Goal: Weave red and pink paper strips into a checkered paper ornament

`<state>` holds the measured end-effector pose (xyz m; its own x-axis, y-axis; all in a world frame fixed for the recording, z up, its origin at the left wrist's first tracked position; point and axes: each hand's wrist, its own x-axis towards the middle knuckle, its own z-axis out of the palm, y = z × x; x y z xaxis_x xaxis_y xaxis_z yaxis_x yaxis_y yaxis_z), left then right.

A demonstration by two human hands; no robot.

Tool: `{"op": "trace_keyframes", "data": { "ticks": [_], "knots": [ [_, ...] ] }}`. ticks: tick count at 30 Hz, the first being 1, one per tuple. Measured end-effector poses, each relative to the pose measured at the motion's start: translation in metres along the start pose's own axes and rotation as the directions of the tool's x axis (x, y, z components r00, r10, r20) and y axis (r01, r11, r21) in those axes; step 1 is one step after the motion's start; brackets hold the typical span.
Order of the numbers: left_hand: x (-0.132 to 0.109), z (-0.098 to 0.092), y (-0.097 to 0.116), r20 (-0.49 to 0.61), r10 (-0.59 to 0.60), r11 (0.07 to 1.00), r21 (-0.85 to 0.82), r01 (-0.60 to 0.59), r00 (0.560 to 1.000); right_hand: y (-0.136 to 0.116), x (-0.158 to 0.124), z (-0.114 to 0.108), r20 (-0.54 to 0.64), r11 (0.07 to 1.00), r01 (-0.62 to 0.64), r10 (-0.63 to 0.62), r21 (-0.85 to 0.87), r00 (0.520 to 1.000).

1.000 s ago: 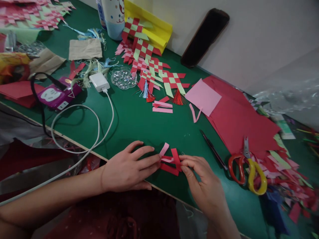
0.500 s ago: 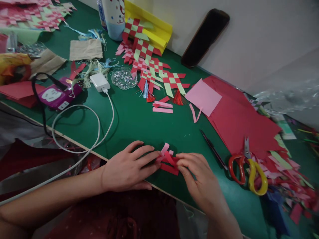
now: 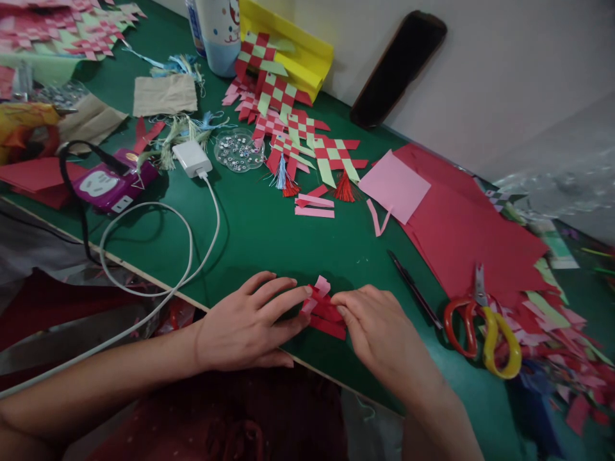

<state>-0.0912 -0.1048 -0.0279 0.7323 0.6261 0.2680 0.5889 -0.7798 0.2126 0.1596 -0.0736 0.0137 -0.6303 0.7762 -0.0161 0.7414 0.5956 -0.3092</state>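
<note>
Red and pink paper strips, partly woven together, lie near the table's front edge. The red strips (image 3: 328, 325) show between my two hands, and a pink strip (image 3: 322, 283) curls up at the top. My left hand (image 3: 259, 320) is spread flat, its fingertips pressing on the left side of the weave. From the right, my right hand (image 3: 382, 330) has thumb and forefinger pinched on a red strip. The fingers partly hide the weave's ends.
A craft knife or pen (image 3: 414, 288) and scissors (image 3: 480, 333) lie to the right, beside red paper sheets (image 3: 466, 218) and scraps. Finished woven paper fish (image 3: 331, 153) and a dish of googly eyes (image 3: 239, 150) lie behind. A white charger cable (image 3: 192, 240) loops at left.
My right hand has moved slightly left and over the weave, and the red strip it pinches now lies flatter. The left hand has hardly moved.
</note>
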Motion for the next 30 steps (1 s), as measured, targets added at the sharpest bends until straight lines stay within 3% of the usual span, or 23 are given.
{"op": "trace_keyframes", "data": {
  "ticks": [10,21,26,30],
  "knots": [
    [0.001,0.000,0.000,0.052,0.015,1.000,0.022,-0.016,0.999,0.001,0.002,-0.002,0.066,1.000,0.006,-0.006,-0.006,0.998],
    [0.002,0.001,0.001,0.050,0.004,1.000,0.013,-0.005,0.999,0.009,-0.007,0.010,-0.097,0.983,-0.185,0.186,0.019,0.978],
    [0.003,0.000,0.001,0.054,-0.002,1.000,0.018,0.001,0.999,0.013,-0.007,0.015,-0.184,0.983,-0.182,0.176,-0.016,0.967],
    [0.003,0.000,0.002,0.076,-0.010,1.000,0.015,0.008,0.997,0.013,-0.006,0.019,-0.176,0.982,-0.188,0.190,0.027,0.966]
  ]
}}
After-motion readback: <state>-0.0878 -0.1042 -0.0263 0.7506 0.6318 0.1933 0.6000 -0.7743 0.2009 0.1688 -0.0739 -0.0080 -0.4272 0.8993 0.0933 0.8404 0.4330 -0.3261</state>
